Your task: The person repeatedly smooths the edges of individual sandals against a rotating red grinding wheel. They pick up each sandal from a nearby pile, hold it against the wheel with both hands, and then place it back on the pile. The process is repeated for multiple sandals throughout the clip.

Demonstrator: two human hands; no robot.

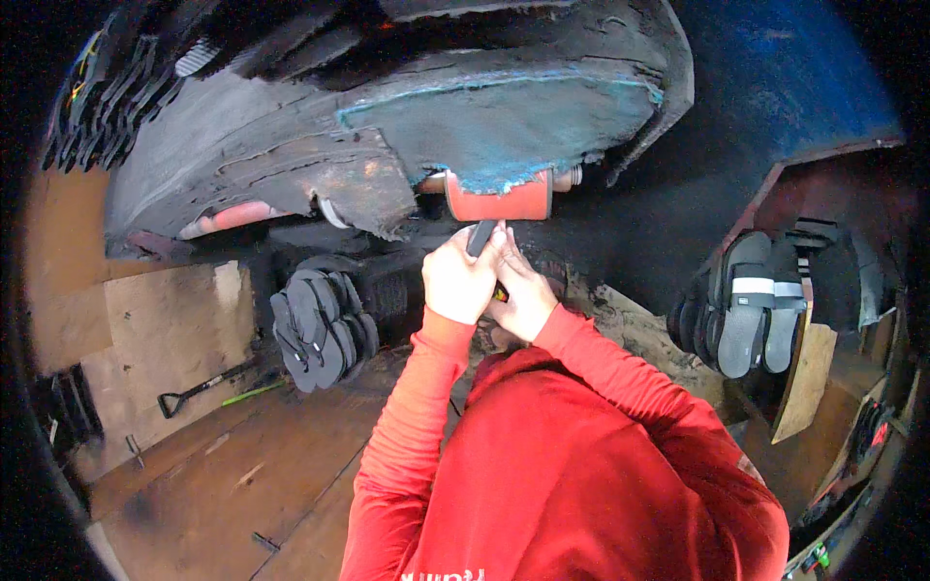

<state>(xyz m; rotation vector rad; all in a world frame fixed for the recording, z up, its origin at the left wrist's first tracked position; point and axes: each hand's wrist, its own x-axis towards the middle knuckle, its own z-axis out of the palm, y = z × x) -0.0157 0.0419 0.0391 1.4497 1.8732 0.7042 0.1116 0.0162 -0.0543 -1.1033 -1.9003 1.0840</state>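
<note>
Both my hands clasp a dark handle (480, 236) at the picture's middle. My left hand (457, 279) wraps it from the left and my right hand (524, 295) from the right, fingers closed. The handle leads up to a red roller (498, 200) on a horizontal shaft. Over the roller lies a thick dark rubber sheet (291, 126) with a teal-coloured patch (504, 121) and torn edges. My red sleeves come up from the lower edge.
A stack of black sandals (320, 329) leans at the left of my hands. Further sandals with grey straps (760, 305) hang at the right. A small black shovel (199, 390) lies on the wooden floor (242, 474). Dark soles are piled at the top left (107, 107).
</note>
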